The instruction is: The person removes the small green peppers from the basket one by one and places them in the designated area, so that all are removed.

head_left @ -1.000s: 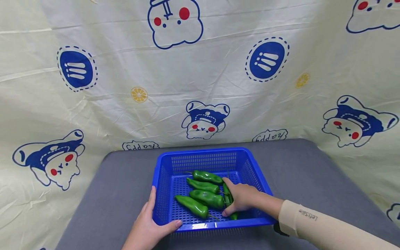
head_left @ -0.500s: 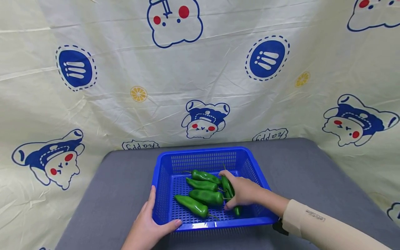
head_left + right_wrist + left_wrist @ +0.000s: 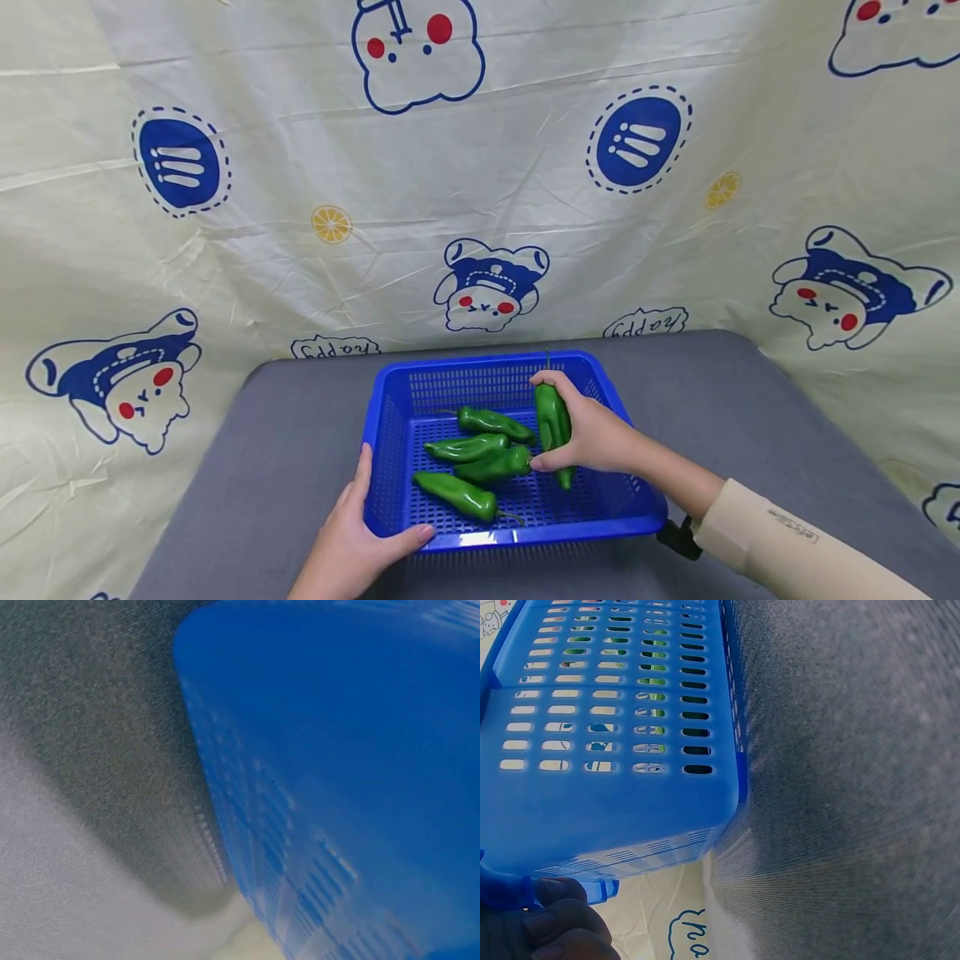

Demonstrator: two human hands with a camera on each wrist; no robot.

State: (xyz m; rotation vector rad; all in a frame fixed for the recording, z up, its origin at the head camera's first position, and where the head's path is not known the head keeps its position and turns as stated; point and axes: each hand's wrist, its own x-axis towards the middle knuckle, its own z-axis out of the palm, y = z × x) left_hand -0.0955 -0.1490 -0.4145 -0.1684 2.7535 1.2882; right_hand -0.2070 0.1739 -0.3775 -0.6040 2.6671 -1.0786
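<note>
A long green pepper is in my right hand, pinched between thumb and fingers over the right part of a blue plastic basket. Its stem points away from me, and its tip hangs toward the basket floor. My left hand holds the basket's near left corner, thumb over the front rim and fingers along the left side. In the left wrist view, curled fingers show at the rim. The right wrist view has only the basket's outer wall; the right hand is out of that picture.
Several more green peppers lie on the basket's slotted floor, among them the near one and the far one. The basket stands on a grey cloth-covered table. A printed cream curtain hangs behind it.
My right hand has taken hold of the rightmost pepper and raised it, moving slightly away from me. Two middle peppers have shifted, one sliding left. The left hand stays at the basket corner.
</note>
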